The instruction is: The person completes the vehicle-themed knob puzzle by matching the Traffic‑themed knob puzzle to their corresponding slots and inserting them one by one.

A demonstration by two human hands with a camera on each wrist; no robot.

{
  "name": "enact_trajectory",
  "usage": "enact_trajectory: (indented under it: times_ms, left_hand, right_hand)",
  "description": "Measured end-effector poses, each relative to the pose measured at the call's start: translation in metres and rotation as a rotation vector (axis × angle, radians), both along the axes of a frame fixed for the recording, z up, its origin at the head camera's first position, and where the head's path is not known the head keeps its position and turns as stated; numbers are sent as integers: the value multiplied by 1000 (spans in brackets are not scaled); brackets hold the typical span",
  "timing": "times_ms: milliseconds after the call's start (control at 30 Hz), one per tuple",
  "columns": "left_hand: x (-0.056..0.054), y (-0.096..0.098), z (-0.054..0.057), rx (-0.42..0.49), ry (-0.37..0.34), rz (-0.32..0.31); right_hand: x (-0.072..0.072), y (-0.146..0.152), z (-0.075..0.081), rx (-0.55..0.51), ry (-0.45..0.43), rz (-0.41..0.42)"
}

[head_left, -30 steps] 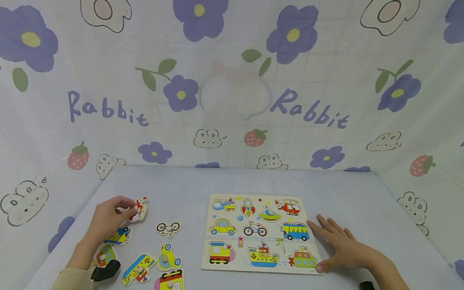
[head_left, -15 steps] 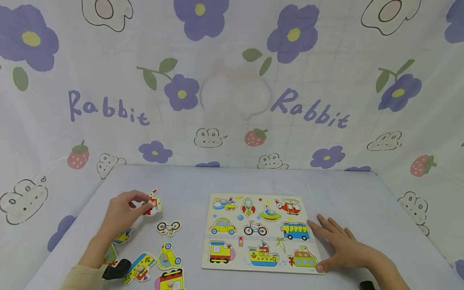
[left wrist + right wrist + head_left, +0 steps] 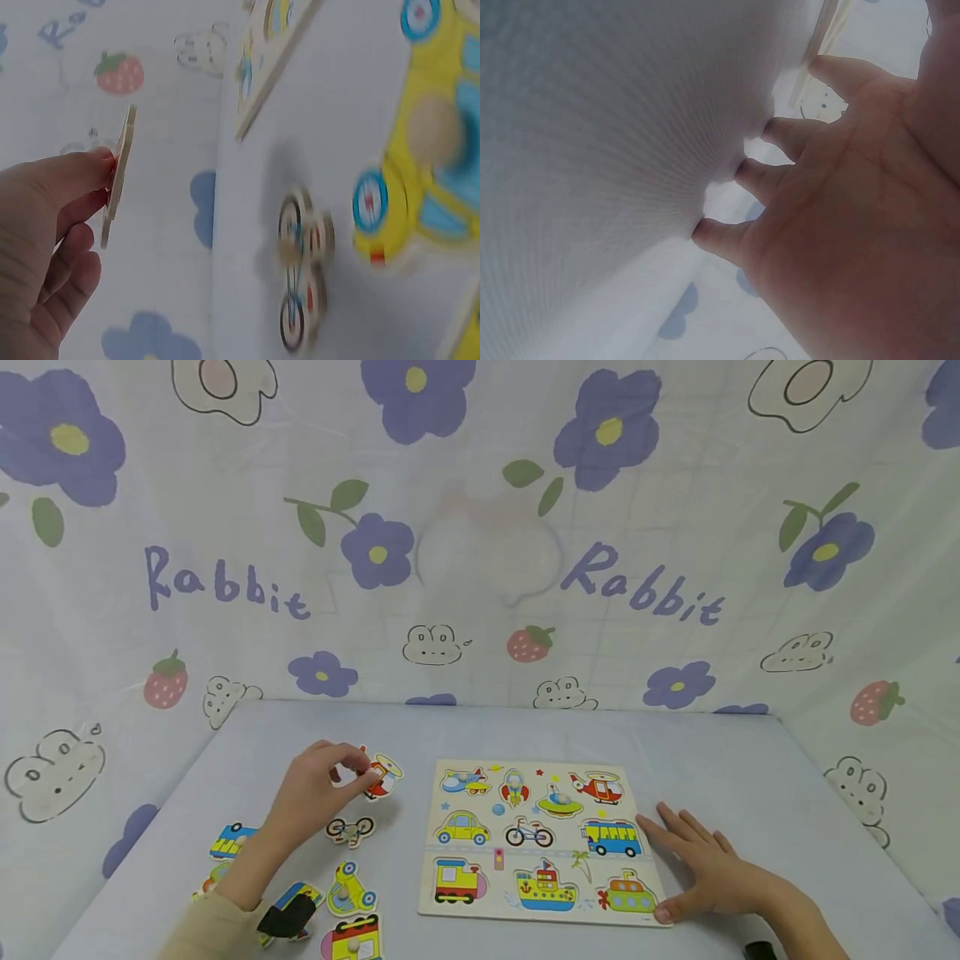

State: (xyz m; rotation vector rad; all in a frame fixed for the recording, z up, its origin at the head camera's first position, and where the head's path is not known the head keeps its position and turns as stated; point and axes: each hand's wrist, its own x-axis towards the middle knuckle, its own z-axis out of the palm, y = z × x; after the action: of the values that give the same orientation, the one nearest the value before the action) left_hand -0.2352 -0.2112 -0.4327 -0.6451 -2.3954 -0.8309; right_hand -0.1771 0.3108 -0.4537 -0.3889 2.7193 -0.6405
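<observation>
Between thumb and fingers, my left hand (image 3: 315, 787) pinches a red helicopter puzzle piece (image 3: 385, 779), raised above the table left of the board. In the left wrist view the helicopter piece (image 3: 118, 176) shows edge-on. My right hand (image 3: 708, 868) is spread at the right side of the wooden puzzle board (image 3: 517, 910), thumb at its lower right corner and index finger at its right edge. The airplane (image 3: 463, 782), rocket (image 3: 514, 788) and flying saucer (image 3: 559, 802) on the board carry knobs. In the right wrist view the fingertips (image 3: 776, 129) of my right hand rest on the tabletop.
Several knobbed pieces lie left of the board: a bicycle (image 3: 350, 832), a yellow car (image 3: 350, 891), a train (image 3: 356, 939), a blue bus (image 3: 231, 841) and a ship partly hidden by the wrist strap (image 3: 288, 917). A patterned curtain (image 3: 480, 568) hangs behind the table.
My left hand has carried the helicopter piece rightward from the far left of the table, passing beyond the bicycle piece and turning it somewhat. The right hand and board have stayed put.
</observation>
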Motion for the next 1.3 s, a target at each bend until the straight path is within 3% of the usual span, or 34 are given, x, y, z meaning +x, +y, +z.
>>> enact_trajectory:
  times_ms: [200,400,600,867,1100,1300]
  left_hand:
    - [1,43,7,-12,13,-87]
    - [-2,75,10,-19,41,-126]
    - [-7,102,9,-43,14,-166]
    - [-12,134,4,-83,-72,-189]
    - [-18,166,-4,-91,-83,-219]
    - [-26,190,-16,-73,-109,-204]
  right_hand:
    - [-1,1,1,-2,-8,2]
    - [-1,1,1,10,-6,5]
    - [-1,1,1,9,-4,6]
    - [-1,2,1,6,-1,0]
    - [1,6,0,20,4,-6]
    - [0,5,-2,6,-6,-13]
